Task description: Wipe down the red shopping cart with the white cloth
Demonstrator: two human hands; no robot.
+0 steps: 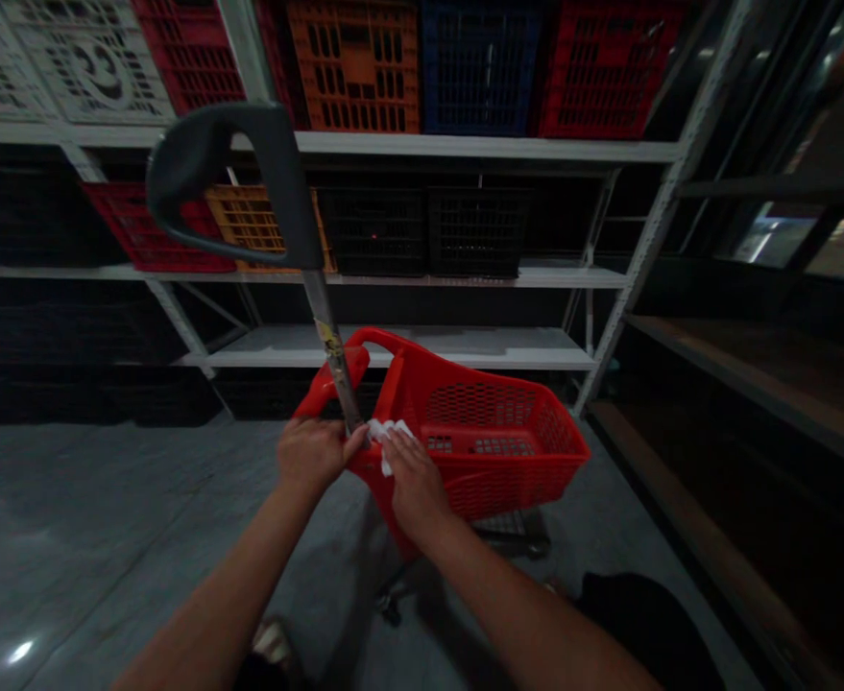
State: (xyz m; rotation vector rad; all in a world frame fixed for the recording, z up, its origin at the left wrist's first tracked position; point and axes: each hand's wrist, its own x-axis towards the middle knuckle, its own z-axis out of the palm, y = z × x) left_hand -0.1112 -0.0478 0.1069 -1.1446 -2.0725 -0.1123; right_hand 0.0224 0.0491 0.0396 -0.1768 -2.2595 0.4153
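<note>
A red plastic shopping cart (508,463) with perforated basket walls stands in front of me. From its handle end rises a metal pole (333,360) with a torn yellow sticker, topped by a dark grey loop handle (281,182). My left hand (313,451) is wrapped round the cart's red handle beside the foot of the pole. Under the fingers of my right hand (414,480) a white cloth (387,437), perhaps a wipe, is pressed against the cart's rim. Part of the cloth is hidden by my fingers.
White metal shelving (479,147) behind the cart bears several crates, among them an orange crate (355,67), a blue crate (480,72) and a black crate (477,230). Dark shelves (745,384) line the right side. A black object (644,624) lies low at right.
</note>
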